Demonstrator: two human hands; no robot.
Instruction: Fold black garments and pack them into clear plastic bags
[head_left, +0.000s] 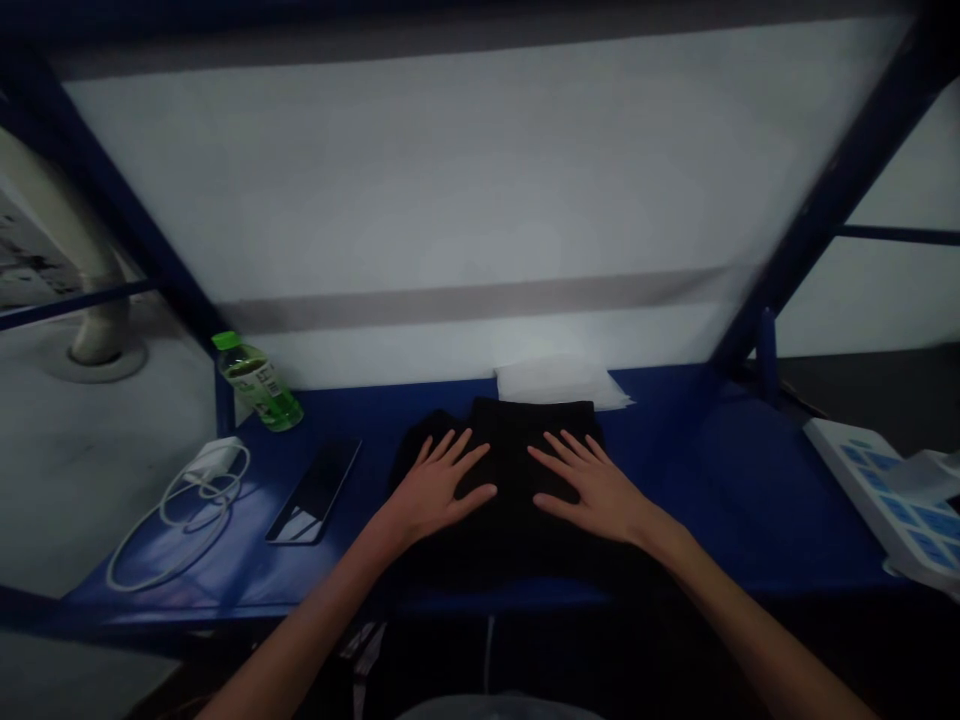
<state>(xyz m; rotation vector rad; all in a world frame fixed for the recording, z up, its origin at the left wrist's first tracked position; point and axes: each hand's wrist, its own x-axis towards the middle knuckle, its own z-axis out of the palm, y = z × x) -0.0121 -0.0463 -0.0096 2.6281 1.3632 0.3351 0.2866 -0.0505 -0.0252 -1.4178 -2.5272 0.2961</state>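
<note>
A black cloth garment point(514, 500) lies on the blue surface point(675, 450), directly in front of me. On its left part rests my left hand point(442, 485), palm down with the fingers spread. My right hand point(589, 488) lies flat on the right part, its fingers also apart. Neither hand grips anything. The thumbs point toward each other with black cloth between them. Behind the garment's far edge are white sheets or thin bags point(559, 382); which of these I cannot tell.
Left of the garment lies a phone point(315, 492), then a white charger point(214, 458) with a looped cable. A green-capped bottle point(262, 385) stands at the back left. At the right edge is a white-and-blue box point(885, 490). Blue metal posts frame both sides.
</note>
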